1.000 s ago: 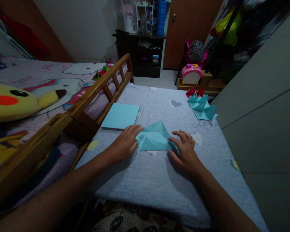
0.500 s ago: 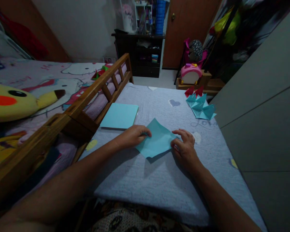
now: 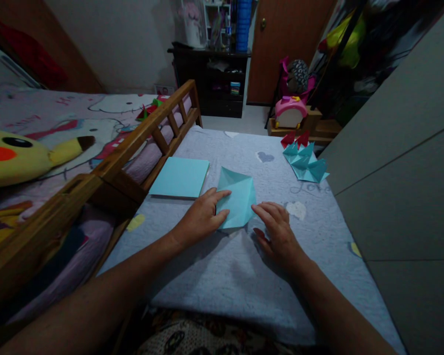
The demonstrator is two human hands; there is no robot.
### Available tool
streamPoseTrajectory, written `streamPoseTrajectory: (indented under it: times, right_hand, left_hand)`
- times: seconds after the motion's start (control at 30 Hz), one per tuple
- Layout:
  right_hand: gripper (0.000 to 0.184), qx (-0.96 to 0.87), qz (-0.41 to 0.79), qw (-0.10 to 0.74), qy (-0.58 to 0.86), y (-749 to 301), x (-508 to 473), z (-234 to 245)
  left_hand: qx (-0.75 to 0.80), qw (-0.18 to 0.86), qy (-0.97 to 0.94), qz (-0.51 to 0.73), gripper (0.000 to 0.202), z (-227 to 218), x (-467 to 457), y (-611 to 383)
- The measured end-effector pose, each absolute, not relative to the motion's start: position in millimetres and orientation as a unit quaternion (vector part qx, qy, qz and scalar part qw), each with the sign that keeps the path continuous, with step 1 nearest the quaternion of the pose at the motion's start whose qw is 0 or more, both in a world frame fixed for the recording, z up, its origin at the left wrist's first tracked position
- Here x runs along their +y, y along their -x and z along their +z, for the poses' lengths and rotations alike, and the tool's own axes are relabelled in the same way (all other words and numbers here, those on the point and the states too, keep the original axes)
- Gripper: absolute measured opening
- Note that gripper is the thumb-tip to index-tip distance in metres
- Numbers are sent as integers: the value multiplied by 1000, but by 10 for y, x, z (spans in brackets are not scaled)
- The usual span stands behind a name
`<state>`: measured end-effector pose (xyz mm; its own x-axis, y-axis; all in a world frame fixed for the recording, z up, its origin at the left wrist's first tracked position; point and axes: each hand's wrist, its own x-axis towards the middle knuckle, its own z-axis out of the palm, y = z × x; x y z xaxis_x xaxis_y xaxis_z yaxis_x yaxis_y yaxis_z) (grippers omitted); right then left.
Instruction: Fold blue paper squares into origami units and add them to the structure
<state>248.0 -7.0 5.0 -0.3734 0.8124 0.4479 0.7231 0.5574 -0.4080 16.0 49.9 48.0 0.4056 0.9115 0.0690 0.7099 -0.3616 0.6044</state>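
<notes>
A creased light-blue sheet of origami paper lies on the bed in front of me, its corners lifted a little. My left hand rests on its left edge with thumb and index finger spread apart. At the right edge, my right hand touches the paper with its fingertips, thumb held away from the fingers. To the left of the sheet sits a stack of light-blue paper. Folded blue paper pieces stand at the far right, with red folded pieces just behind them.
A wooden bed rail runs along the left, and beyond it a yellow plush toy lies on another bed. A pale cabinet borders the right side. Past the foot of the bed stand a dark shelf unit and a pink toy case.
The sheet has turned from a diamond to a squarer position and lies flatter. My left hand has opened from a pinch onto the paper; my right fingers have loosened from its corner.
</notes>
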Motion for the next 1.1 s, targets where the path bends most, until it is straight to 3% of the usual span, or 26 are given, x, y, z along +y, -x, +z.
streamPoseTrajectory:
  times: [0.23, 0.5, 0.6, 0.87, 0.97, 1.1]
  right_hand:
    - [23, -811, 29, 299, 502, -2513, -60, 17]
    - [24, -803, 58, 301, 511, -2614, 1, -49]
    - [24, -803, 62, 283, 521, -2628, 6, -84]
    - [23, -775, 97, 306, 545, -2673, 27, -155]
    - [22, -771, 102, 310, 547, -2683, 37, -166]
    - [18, -774, 98, 303, 547, -2690, 46, -179]
  left_hand:
    - [523, 330, -747, 244, 57, 390, 374, -178]
    - [490, 356, -769, 207, 52, 193, 289, -15]
    - [475, 289, -811, 181, 48, 149, 219, 59]
    - [431, -36, -881, 190, 58, 85, 54, 153]
    - [364, -95, -906, 194, 50, 95, 94, 145]
    - [287, -90, -938, 171, 20, 137, 182, 84]
